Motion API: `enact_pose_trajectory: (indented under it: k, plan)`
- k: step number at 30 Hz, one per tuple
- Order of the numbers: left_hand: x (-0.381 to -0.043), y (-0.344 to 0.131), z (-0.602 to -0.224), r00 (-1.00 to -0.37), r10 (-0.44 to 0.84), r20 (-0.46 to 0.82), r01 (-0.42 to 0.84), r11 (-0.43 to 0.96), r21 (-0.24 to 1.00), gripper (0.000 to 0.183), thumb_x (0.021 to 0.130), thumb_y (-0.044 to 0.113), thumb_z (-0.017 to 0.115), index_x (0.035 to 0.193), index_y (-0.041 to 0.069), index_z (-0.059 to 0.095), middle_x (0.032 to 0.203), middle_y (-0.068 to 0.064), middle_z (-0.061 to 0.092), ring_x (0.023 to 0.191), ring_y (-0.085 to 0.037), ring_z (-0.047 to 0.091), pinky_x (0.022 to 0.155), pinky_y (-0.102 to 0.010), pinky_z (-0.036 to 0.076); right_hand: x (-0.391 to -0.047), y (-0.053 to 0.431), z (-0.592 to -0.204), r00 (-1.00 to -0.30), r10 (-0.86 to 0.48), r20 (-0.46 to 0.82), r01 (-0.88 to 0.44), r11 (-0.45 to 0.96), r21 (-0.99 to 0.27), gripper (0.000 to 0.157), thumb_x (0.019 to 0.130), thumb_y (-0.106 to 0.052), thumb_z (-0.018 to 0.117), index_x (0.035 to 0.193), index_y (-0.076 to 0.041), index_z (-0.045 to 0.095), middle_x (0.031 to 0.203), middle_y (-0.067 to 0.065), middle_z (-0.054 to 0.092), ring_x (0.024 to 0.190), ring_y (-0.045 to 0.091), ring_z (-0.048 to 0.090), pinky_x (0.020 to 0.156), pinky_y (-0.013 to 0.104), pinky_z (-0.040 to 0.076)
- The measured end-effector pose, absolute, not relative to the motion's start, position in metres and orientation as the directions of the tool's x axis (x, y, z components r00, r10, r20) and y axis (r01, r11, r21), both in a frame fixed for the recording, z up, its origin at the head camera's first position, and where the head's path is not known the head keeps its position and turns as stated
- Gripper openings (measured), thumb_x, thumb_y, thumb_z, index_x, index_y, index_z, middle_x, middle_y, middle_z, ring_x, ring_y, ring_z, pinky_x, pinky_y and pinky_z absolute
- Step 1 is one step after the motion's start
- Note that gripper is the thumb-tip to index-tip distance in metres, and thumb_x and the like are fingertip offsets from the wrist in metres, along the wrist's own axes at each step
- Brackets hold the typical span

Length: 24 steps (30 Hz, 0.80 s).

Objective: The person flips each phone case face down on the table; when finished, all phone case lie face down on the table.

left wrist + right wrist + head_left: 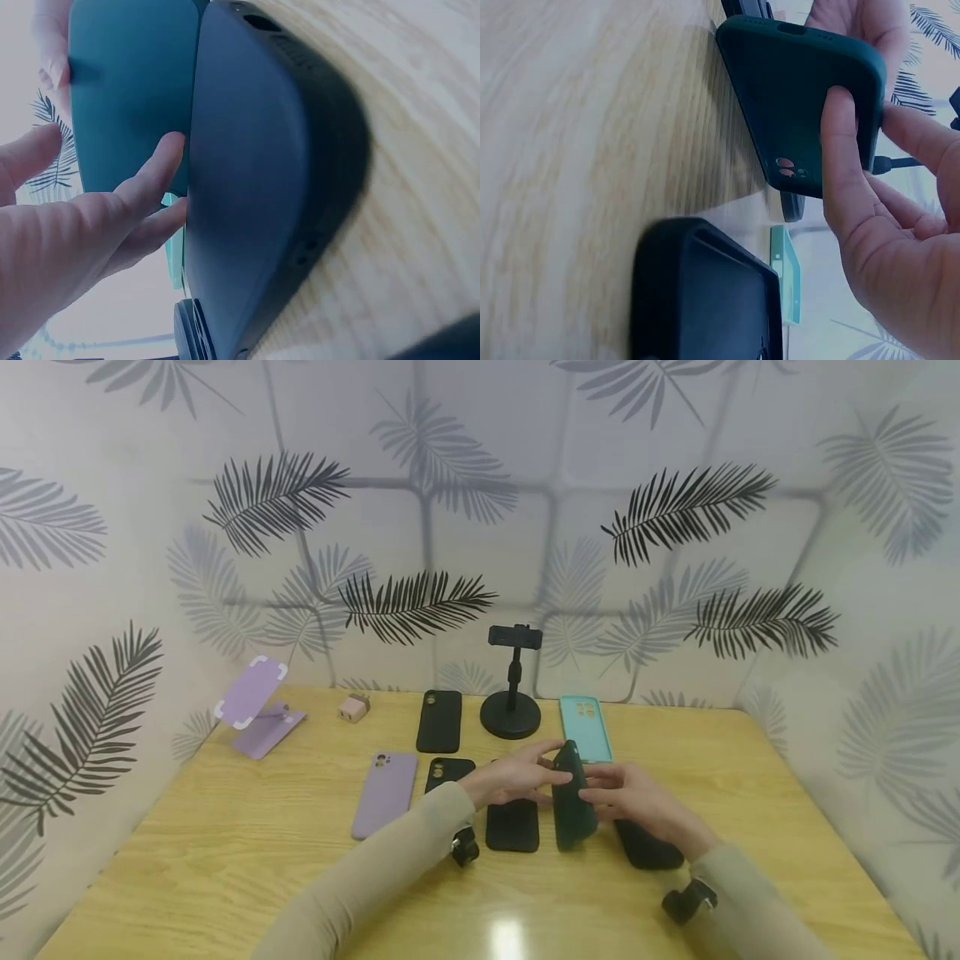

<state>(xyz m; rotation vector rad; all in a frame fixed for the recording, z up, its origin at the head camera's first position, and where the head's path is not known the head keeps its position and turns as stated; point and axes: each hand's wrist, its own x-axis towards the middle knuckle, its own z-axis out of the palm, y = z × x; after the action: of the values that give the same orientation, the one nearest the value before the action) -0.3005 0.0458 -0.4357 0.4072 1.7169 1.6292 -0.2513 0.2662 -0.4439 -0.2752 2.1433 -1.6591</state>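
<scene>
A dark green phone case (573,806) stands tilted on its long side between my two hands. My right hand (630,797) holds it, the thumb (841,127) inside the hollow and the other fingers on the outside. Camera holes show at one end in the right wrist view. My left hand (517,774) is at the case's back, its extended fingers (154,176) overlapping the green surface and its thumb apart from them. Below the left hand lies a black phone case (513,831), partly hidden by it. Another black case (727,292), hollow side up, lies by my right hand.
Behind my hands are a turquoise case (596,735) and a black phone stand (512,714). Leftward lie a lilac case (384,797), a black case (439,722), another partly covered black case (447,770), a pink plug (352,707) and a lilac stand (255,693).
</scene>
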Motion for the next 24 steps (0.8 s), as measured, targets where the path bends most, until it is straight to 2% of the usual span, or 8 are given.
enact_pose_trajectory:
  k: [3, 9, 16, 24]
  plan:
    - [-0.301, 0.045, -0.437, -0.684, 0.672, -0.282, -0.232, 0.165, 0.958, 0.069, 0.097, 0.009, 0.061, 0.156, 0.015, 0.026, 0.153, -0.025, 0.03, 0.135, -0.036, 0.045, 0.105, -0.055, 0.045, -0.251, 0.268, -0.442, -0.894, -0.394, -0.214, 0.102, 0.286, -0.953, 0.066, 0.095, -0.016, 0.066, 0.147, 0.01, 0.034, 0.136, 0.034, 0.051, 0.104, 0.027, 0.067, 0.085, 0.04, 0.059]
    - [-0.301, 0.043, -0.44, -0.695, 0.654, -0.299, -0.213, 0.209, 0.954, 0.065, 0.097, 0.005, 0.059, 0.154, 0.009, 0.028, 0.154, -0.025, 0.028, 0.135, -0.037, 0.045, 0.104, -0.052, 0.047, -0.246, 0.272, -0.443, -0.927, -0.297, -0.23, 0.124, 0.335, -0.934, 0.067, 0.093, -0.013, 0.068, 0.147, 0.005, 0.034, 0.133, 0.034, 0.053, 0.094, 0.024, 0.068, 0.076, 0.042, 0.061]
    - [-0.303, 0.043, -0.439, -0.708, 0.64, -0.3, -0.234, 0.189, 0.954, 0.062, 0.098, -0.002, 0.051, 0.153, 0.0, 0.024, 0.156, -0.028, 0.022, 0.14, -0.04, 0.037, 0.107, -0.051, 0.045, -0.242, 0.28, -0.445, -0.931, -0.289, -0.223, 0.097, 0.393, -0.915, 0.06, 0.092, -0.007, 0.068, 0.141, 0.013, 0.04, 0.126, 0.037, 0.056, 0.09, 0.024, 0.069, 0.072, 0.043, 0.062]
    - [-0.304, 0.04, -0.437, -0.713, 0.633, -0.302, -0.224, 0.203, 0.953, 0.056, 0.1, -0.003, 0.045, 0.152, -0.003, 0.025, 0.158, -0.023, 0.023, 0.141, -0.039, 0.035, 0.104, -0.048, 0.048, -0.241, 0.28, -0.448, -0.936, -0.269, -0.227, 0.083, 0.459, -0.885, 0.056, 0.09, -0.003, 0.068, 0.137, 0.018, 0.043, 0.124, 0.038, 0.057, 0.09, 0.025, 0.071, 0.072, 0.039, 0.062]
